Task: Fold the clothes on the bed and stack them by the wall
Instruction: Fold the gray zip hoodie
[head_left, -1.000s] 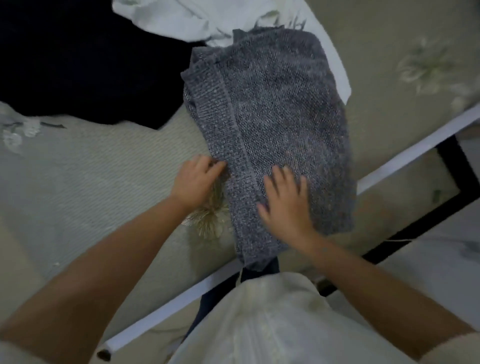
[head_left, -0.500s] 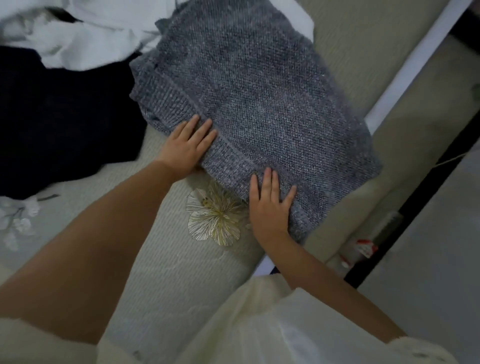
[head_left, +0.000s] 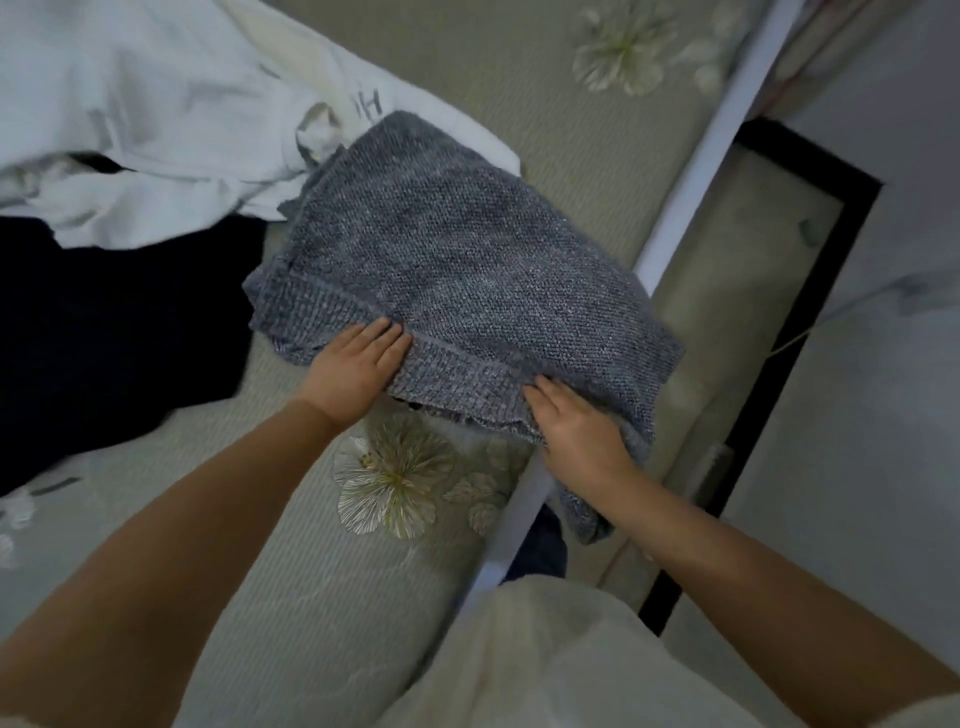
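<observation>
Bare bedsheet (head_left: 291, 561) free nr hands; white garment (head_left: 156, 130) & dark garment (head_left: 104, 332) block left.

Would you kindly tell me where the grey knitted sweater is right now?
In the head view, the grey knitted sweater lies mid-frame on the bed, its near corner overhanging the bed's edge, just right of the white garment.
</observation>
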